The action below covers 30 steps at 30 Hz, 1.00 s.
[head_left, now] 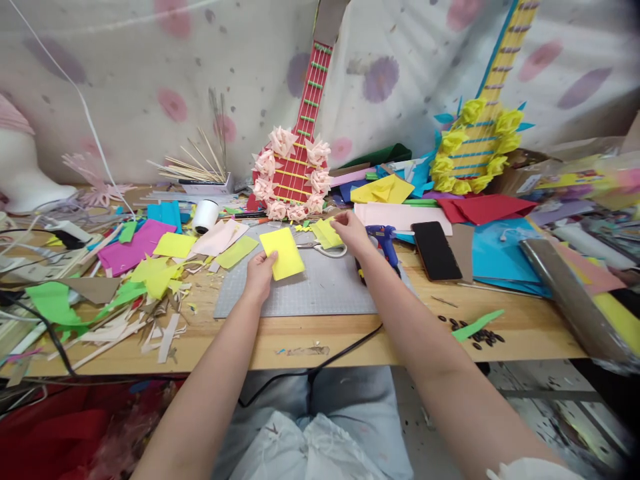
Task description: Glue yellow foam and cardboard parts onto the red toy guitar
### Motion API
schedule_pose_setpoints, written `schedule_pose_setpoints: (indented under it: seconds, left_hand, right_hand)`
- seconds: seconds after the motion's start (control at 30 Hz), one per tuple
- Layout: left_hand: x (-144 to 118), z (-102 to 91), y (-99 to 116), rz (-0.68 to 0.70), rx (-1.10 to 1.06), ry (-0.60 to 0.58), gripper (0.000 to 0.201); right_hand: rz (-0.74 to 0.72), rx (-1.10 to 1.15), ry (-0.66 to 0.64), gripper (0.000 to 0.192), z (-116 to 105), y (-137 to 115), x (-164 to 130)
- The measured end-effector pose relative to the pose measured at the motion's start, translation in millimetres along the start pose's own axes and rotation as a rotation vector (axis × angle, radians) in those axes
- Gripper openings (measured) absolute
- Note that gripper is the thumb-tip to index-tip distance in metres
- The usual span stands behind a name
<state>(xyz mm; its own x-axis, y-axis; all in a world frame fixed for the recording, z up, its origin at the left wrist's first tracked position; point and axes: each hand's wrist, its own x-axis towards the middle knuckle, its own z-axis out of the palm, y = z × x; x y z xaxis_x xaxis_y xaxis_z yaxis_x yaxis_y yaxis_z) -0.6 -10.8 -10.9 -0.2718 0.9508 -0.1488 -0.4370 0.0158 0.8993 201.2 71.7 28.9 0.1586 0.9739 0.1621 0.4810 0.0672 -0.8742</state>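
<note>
My left hand (261, 272) pinches a bright yellow rectangle of crepe paper (283, 255) by its lower left edge, just above the grey cutting mat (320, 293). My right hand (351, 230) is closed, thumb and fingertips together on a pale yellow-green paper piece (324, 233) at the back of the mat. Below that piece lie scissors (331, 251) with white handles, partly covered. A blue hot glue gun (384, 243) sits right beside my right wrist, half hidden by the forearm. Tiny yellow scraps (303, 227) are scattered behind the scissors.
A red paper guitar (300, 160) with pink flowers stands behind the mat; a yellow one (467, 150) is farther right. Paper scraps (155, 277) heap at left. A phone (437, 251) and dark beads (483, 333) lie right. A black cable (345, 350) crosses the front edge.
</note>
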Motion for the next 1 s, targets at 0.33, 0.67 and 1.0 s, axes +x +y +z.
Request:
schedule_pose_setpoints:
  seconds: [0.33, 0.67, 1.0]
  left_hand:
    - [-2, -0.9, 8, -0.12, -0.009, 0.053, 0.015]
    - [0, -2.3, 5, -0.104, -0.01, 0.039, 0.015]
    - [2, -1.1, 1, -0.063, 0.099, 0.006, 0.027]
  right_hand:
    - [0.003, -0.75, -0.177, 0.045, -4, 5, 25]
    - [0.185, -0.6, -0.209, 0.066, 4, 7, 45]
    - [0.058, -0.042, -0.293, 0.042, -2, -18, 5]
